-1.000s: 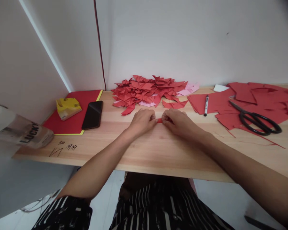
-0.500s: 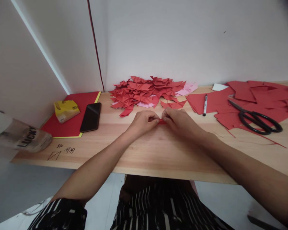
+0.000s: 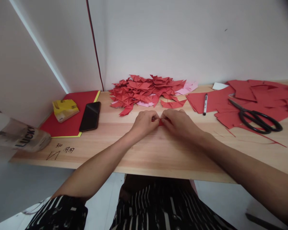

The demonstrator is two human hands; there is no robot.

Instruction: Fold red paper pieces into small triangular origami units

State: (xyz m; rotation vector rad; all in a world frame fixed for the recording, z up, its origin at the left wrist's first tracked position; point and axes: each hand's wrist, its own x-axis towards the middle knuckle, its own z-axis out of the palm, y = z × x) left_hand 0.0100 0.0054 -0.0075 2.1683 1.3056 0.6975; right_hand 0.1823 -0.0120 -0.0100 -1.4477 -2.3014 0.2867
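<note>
My left hand (image 3: 145, 122) and my right hand (image 3: 179, 122) meet at the middle of the wooden table (image 3: 144, 150), fingers curled and pinched on a small folded red paper piece (image 3: 160, 121). Only a sliver of that paper shows between the fingertips. Behind my hands lies a heap of folded red paper shapes (image 3: 146, 91) with a few pink ones mixed in.
Black scissors (image 3: 255, 120) and a marker pen (image 3: 205, 104) lie on cut red paper sheets (image 3: 244, 99) at the right. At the left are a black phone (image 3: 90, 116) and a yellow packet (image 3: 65, 109) on a red folder (image 3: 72, 126); a clear plastic bottle (image 3: 16, 134) lies at the table's left end.
My hands have drawn closer together over the red paper piece, so less of it shows. The view shifted slightly.
</note>
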